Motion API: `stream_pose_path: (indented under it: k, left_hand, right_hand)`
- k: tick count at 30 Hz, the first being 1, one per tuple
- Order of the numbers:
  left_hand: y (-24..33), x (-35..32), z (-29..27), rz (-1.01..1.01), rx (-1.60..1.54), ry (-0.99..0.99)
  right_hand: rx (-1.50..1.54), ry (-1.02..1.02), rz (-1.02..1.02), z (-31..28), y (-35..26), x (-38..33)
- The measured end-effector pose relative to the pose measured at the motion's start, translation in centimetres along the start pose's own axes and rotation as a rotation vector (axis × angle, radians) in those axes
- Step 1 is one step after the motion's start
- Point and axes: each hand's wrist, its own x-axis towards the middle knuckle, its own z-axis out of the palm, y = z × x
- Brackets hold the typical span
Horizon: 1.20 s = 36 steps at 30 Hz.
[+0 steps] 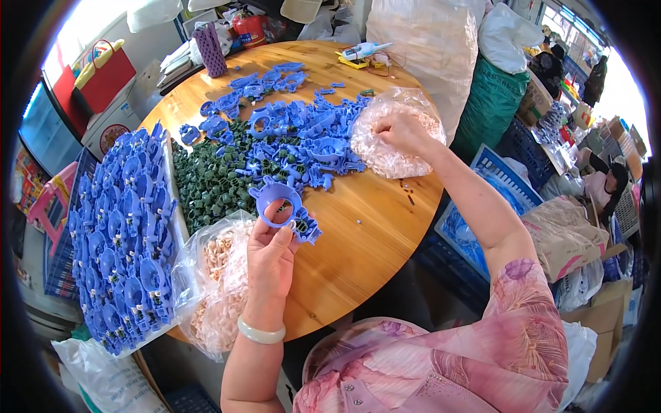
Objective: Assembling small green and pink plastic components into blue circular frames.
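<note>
- Left hand (270, 253), pale bangle at wrist, pinching blue plastic ring part (281, 205) upright above round wooden table (365, 241).
- Right hand (399, 131) reaching into clear bag of pinkish small pieces (385, 155), fingers curled inside; grip contents impossible to tell.
- Loose blue parts pile (296, 134) and dark green pieces (210, 182) mid-table.
- Stacked blue assemblies in tray (124, 234) at left; second clear bag (217, 289) just beside left wrist.

We hold a blue ring part (281, 206) up in our left hand (270, 256) while our right hand (398, 129) reaches into a clear bag (385, 155) on the table (365, 227).
</note>
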Motion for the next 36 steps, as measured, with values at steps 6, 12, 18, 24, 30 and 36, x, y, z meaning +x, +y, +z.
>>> stream_pose_path:
  k: [6, 12, 18, 24, 30, 36]
  left_hand:
    - [0.0, -0.1, 0.0, -0.009, -0.006, 0.007]
    - [0.0, -0.2, -0.1, -0.029, -0.025, 0.015]
    - [0.1, -0.4, 0.0, -0.013, -0.032, 0.035]
    - [0.2, -0.2, 1.0, 0.045, -0.018, 0.021]
    - [0.4, -0.4, 1.2, 0.048, -0.02, -0.043]
    - [-0.1, -0.5, 0.7, 0.068, 0.054, -0.005]
  right_hand:
    - [0.468, 0.08, 0.22, -2.3, -0.6, -0.9]
    - [0.965, 0.071, 0.333, -3.8, -5.3, -3.1]
    - [1.118, -0.015, 0.248, -3.1, -9.2, -4.7]
    - [1.177, -0.092, 0.168, -2.1, -14.4, -6.6]
    - [1.113, -0.201, 0.07, -1.5, -17.1, -7.2]
    - [0.757, -0.064, -0.274, -0.4, -19.0, -7.8]
